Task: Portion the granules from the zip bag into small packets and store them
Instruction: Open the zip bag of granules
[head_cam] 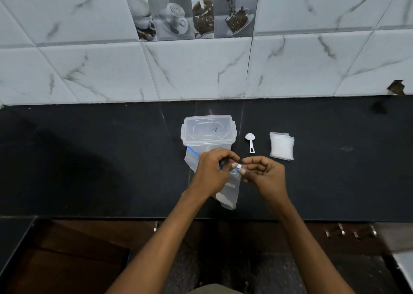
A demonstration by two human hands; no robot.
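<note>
On the dark counter (89, 159), going from left to right, the first thing is a clear plastic box (209, 131) with its clip lid closed, standing near the tiled wall (201, 70). I cannot tell if any packet is already inside it.

Just in front of the box the person holds the zip bag (228, 195), which has a blue closing strip. The left hand (212, 173) is curled around the top of the bag and grips it. The right hand (266, 175) meets it at the bag mouth, with thumb and first finger pressed together on a small white piece at the strip, maybe the slider; it is too small to be sure. The lower end of the bag rests on the counter, and a small amount of white granules is seen in its bottom corner.

To the right of the box lies a white measuring spoon (249, 142), untouched. Further right lies a small stack of packets (281, 145) filled with white granules, apart from the spoon.

My judgement: some portions are already made, because filled packets lie ready. What is left seems to be finishing with the nearly empty bag and putting the packets into the box, which must be opened first.
</note>
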